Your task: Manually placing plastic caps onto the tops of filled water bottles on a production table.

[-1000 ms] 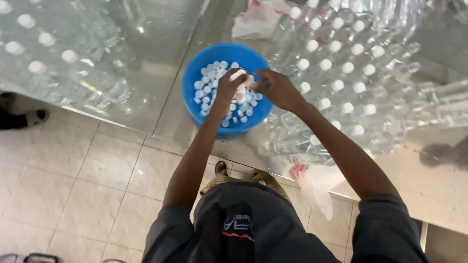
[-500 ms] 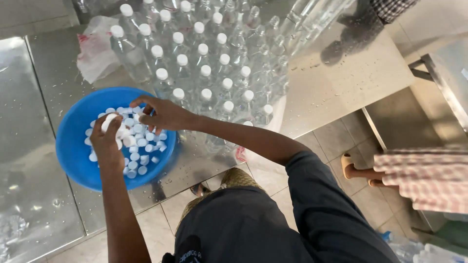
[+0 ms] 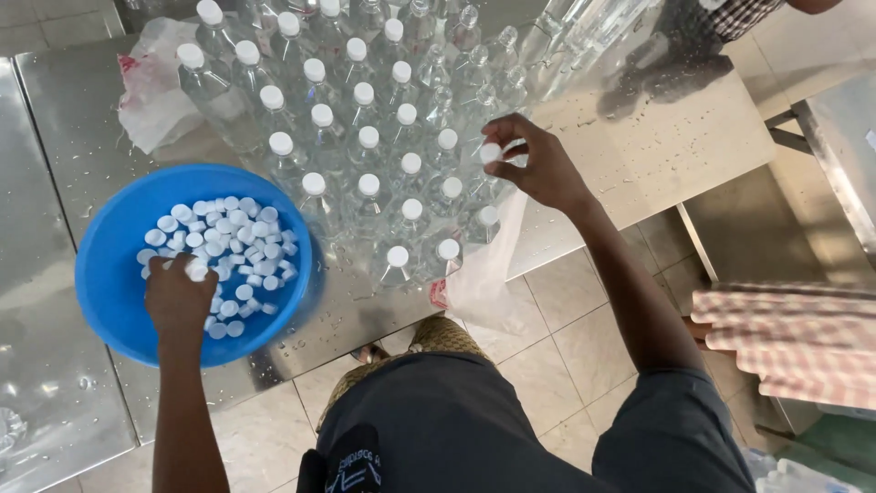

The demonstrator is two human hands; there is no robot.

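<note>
My left hand (image 3: 178,297) is curled down into the round blue plastic bowl (image 3: 109,274) of white caps, near left. My right hand (image 3: 543,164), arm stretched out, pinches one small white bottle cap (image 3: 491,153) over the clear plastic bottles (image 3: 365,155).

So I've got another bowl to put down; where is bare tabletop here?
Bare steel lies left of and below the blue bowl of white caps, where the left hand digs. Another wet bare patch lies right of the right hand, toward the table corner. The clear bottles crowd the middle.
</note>
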